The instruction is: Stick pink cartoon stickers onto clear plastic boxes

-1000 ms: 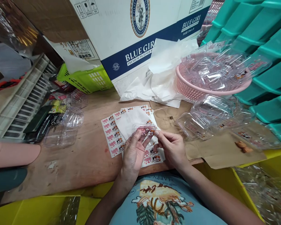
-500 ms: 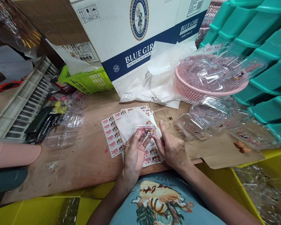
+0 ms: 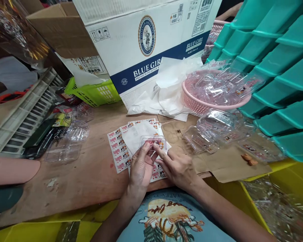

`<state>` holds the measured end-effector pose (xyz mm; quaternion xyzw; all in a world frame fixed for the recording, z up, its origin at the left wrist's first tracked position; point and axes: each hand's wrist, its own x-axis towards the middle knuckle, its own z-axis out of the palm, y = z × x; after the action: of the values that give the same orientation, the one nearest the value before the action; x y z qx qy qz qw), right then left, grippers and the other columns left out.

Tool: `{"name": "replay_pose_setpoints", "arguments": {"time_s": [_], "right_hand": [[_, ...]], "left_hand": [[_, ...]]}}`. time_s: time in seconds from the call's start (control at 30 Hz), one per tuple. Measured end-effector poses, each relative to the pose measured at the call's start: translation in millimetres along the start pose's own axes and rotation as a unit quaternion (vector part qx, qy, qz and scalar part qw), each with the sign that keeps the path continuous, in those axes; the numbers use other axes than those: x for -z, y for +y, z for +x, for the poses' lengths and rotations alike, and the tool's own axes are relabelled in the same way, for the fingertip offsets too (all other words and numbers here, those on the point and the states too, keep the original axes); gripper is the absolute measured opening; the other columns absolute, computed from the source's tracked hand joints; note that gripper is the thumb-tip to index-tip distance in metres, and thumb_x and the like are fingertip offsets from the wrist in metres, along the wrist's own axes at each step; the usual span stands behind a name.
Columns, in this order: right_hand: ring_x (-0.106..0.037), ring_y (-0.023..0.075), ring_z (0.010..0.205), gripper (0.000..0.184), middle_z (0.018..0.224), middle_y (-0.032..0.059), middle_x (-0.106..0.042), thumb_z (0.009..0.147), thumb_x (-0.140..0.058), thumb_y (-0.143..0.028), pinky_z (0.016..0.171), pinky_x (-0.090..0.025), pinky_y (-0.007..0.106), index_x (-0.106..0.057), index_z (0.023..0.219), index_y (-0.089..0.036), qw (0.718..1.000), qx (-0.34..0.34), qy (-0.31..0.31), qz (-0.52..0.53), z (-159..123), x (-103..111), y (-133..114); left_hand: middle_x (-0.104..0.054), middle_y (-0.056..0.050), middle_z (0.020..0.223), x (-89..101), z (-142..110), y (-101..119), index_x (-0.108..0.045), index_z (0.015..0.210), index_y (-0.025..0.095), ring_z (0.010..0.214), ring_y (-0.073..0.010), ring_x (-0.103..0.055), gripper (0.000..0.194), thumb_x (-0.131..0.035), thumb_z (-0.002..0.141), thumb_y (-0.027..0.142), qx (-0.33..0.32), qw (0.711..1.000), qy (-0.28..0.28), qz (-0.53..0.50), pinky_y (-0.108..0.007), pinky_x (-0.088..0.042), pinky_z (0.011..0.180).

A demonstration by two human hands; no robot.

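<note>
A small clear plastic box (image 3: 151,138) with a pink-lettered cat sticker (image 3: 161,145) is in my left hand (image 3: 140,168), pinched by thumb and fingers over the table. Stretched across from the right, the index finger of my right hand (image 3: 180,167) rests on the sticker; its other fingers are partly curled and grip nothing that I can see. Beneath both hands lie sheets of cat stickers (image 3: 120,148), with a blank white backing sheet (image 3: 133,131) on top. The underside of the box is hidden by my fingers.
On the right, clear plastic boxes (image 3: 215,122) lie beside a pink basket (image 3: 192,102) filled with more. Stacked teal bins (image 3: 275,84) stand behind. A white beer carton (image 3: 126,50) and crumpled white paper (image 3: 166,101) are at the back. Left are empty clear trays (image 3: 63,153).
My right index finger has come down from pointing upward and moved left onto the sticker. My left hand still holds the box. The view has tilted and shifted slightly.
</note>
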<state>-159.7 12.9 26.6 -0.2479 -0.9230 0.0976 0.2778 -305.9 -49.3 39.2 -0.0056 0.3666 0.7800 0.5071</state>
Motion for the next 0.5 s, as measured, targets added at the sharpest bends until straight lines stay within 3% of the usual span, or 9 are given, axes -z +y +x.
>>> {"name": "replay_pose_setpoints", "arguments": {"time_s": [0.07,0.13,0.23,0.33,0.4,0.5], "right_hand": [[-0.058,0.0193,0.072,0.053,0.08,0.0054,-0.06,0.099,-0.053,-0.034,0.067,-0.048,0.029,-0.045,0.15,-0.022,0.998,-0.037,0.025,0.032,2.5,3.1,0.5],[-0.062,0.0231,0.095,0.062,0.104,0.0103,-0.062,0.096,-0.059,-0.038,0.083,-0.052,0.034,-0.04,0.152,-0.022,0.99,-0.075,0.046,0.11,7.4,10.5,2.9],[-0.058,0.0245,0.115,0.065,0.126,0.0114,-0.056,0.092,-0.063,-0.038,0.096,-0.051,0.038,-0.04,0.151,-0.025,0.978,-0.069,0.046,0.192,15.5,28.6,13.2],[-0.055,0.0264,0.118,0.059,0.127,0.0149,-0.055,0.092,-0.063,-0.033,0.098,-0.05,0.04,-0.046,0.147,-0.021,0.989,-0.074,0.097,0.089,18.8,50.3,34.9],[-0.051,0.0304,0.124,0.053,0.132,0.0196,-0.053,0.094,-0.059,-0.031,0.102,-0.046,0.047,-0.05,0.144,-0.017,0.991,-0.07,0.108,-0.044,19.9,63.1,53.0],[-0.039,0.0383,0.137,0.045,0.147,0.0231,-0.045,0.097,-0.05,-0.025,0.108,-0.033,0.064,-0.053,0.141,-0.015,0.978,-0.038,0.03,-0.203,27.7,72.8,74.2]], "left_hand": [[-0.079,-0.003,0.094,-1.3,-2.2,-0.2,-0.076,0.086,0.016,0.091,-0.0168,-0.073,0.01,-0.077,0.076,0.014,0.009,1.0,0.002,0.014,-0.029,-0.058,0.085],[-0.078,-0.003,0.091,-5.6,-6.2,-2.1,-0.076,0.086,0.017,0.086,-0.0157,-0.073,0.014,-0.08,0.073,0.013,0.03,0.998,-0.016,0.046,-0.026,-0.059,0.081],[-0.077,-0.005,0.091,-13.9,-10.7,-5.0,-0.076,0.091,0.017,0.084,-0.0171,-0.072,0.017,-0.08,0.076,0.023,0.053,0.985,-0.106,0.129,-0.028,-0.059,0.081],[-0.074,-0.008,0.102,-13.3,-2.5,0.7,-0.074,0.1,0.017,0.099,-0.022,-0.07,0.025,-0.076,0.08,0.033,-0.031,0.952,-0.149,0.264,-0.037,-0.055,0.095],[-0.069,-0.008,0.117,-3.8,12.7,12.0,-0.07,0.111,0.02,0.109,-0.0232,-0.065,0.035,-0.076,0.08,0.034,-0.155,0.9,-0.124,0.388,-0.04,-0.051,0.102],[-0.058,-0.009,0.129,20.1,40.9,35.9,-0.063,0.126,0.023,0.12,-0.0263,-0.058,0.049,-0.075,0.079,0.035,-0.312,0.751,-0.08,0.577,-0.044,-0.045,0.109]]}}
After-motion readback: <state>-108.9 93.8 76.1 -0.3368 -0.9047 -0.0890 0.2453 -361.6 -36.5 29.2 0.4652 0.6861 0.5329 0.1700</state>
